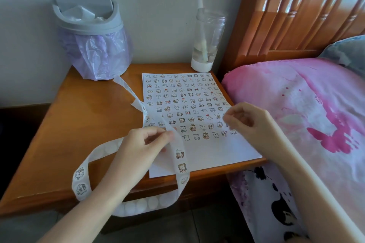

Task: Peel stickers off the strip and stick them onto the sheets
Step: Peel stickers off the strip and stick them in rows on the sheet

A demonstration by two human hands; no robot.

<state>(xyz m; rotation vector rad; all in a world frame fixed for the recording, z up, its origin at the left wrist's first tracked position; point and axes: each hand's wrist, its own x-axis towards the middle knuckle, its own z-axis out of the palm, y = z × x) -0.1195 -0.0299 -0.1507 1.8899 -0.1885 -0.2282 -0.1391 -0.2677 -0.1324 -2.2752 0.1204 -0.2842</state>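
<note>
Wooden bedside table [79,124] stood beside the bed [316,104], its left half bare. The sheet [207,150] reached its front and right edges. The left hand [142,144] pinched the strip [181,165], which looped off the front edge. The right hand [250,122] hovered over the sheet's right side, fingertips curled together; whether they held a sticker could not be told.

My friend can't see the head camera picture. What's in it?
A person's left hand pinches a long sticker strip while the right hand, fingers curled, hovers over a white sheet mostly filled with rows of tiny cartoon stickers. The sheet lies on a wooden bedside table beside a bed with pink bedding, with a grey bin and clear bottle behind.
</note>
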